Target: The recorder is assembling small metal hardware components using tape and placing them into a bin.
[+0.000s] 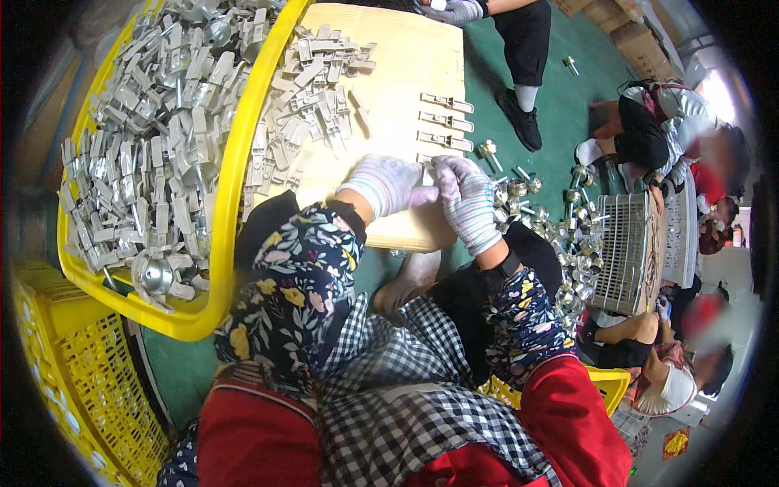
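Over the near edge of a pale board, my two hands in striped knit gloves meet with fingers closed. My left hand and my right hand pinch at a small grey piece between them, mostly hidden by the fingers. Just beyond my right hand, several slim grey clip-like pieces with metal parts lie in a row, one of them a clip. A loose pile of grey plastic lever pieces covers the board's left side.
A yellow-rimmed tub at left is heaped with grey levers and metal parts. A yellow crate stands below it. Metal knob-like parts lie on the green floor at right, beside a grey crate. Another person's leg is beyond the board; others sit at right.
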Tool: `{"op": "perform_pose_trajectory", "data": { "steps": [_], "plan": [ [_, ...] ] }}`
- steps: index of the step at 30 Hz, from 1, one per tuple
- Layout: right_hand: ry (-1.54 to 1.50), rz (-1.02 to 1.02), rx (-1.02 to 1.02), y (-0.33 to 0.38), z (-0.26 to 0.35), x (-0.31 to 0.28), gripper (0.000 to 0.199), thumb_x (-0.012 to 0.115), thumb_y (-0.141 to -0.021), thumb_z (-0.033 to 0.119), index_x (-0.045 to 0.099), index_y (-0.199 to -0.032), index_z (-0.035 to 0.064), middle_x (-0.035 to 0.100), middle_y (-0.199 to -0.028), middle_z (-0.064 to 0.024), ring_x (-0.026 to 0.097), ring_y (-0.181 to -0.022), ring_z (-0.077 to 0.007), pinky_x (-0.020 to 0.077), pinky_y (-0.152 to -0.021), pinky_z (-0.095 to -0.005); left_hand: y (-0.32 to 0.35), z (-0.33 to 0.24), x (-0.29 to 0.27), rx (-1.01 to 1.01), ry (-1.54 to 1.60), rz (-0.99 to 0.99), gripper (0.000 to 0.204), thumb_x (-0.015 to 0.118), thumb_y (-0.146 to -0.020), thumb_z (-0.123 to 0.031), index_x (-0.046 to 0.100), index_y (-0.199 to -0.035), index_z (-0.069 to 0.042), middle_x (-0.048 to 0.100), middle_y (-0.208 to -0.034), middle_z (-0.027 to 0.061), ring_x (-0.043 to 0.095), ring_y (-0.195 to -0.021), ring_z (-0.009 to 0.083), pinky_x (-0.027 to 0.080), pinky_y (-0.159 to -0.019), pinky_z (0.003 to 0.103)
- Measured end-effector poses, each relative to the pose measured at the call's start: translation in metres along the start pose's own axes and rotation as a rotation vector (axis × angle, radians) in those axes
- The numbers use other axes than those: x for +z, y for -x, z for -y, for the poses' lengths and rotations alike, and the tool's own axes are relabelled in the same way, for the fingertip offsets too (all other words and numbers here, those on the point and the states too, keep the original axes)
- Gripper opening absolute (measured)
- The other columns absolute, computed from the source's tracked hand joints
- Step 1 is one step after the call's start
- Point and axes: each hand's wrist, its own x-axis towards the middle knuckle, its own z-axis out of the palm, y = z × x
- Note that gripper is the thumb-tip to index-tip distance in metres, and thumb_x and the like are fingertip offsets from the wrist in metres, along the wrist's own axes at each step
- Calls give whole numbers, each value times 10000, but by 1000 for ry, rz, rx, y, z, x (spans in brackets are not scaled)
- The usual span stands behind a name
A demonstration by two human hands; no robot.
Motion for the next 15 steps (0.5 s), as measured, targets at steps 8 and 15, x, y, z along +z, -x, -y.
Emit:
{"op": "perform_pose_trajectory", "data": {
  "steps": [8, 15],
  "plan": [
    [581, 151, -436, -15, 26, -23, 659, 702, -622, 295, 447, -1179, 51, 521, -1131, -122, 471, -1085, -287, 367, -841, -427, -20, 10, -17, 38, 22, 115, 536, 325, -876, -493, 602, -1027, -59, 636, -897, 201, 609, -872, 334, 459, -788, 417],
    [586, 227, -449, -30, 18, -23, 683, 750, -494, 371, 498, -1055, 74, 550, -1017, -102, 500, -988, -284, 356, -831, -430, -21, 8, -27, 35, 102, 223, 616, 264, -893, -531, 622, -1056, -57, 614, -1058, 166, 568, -1020, 295, 413, -892, 390]
  ]
}}
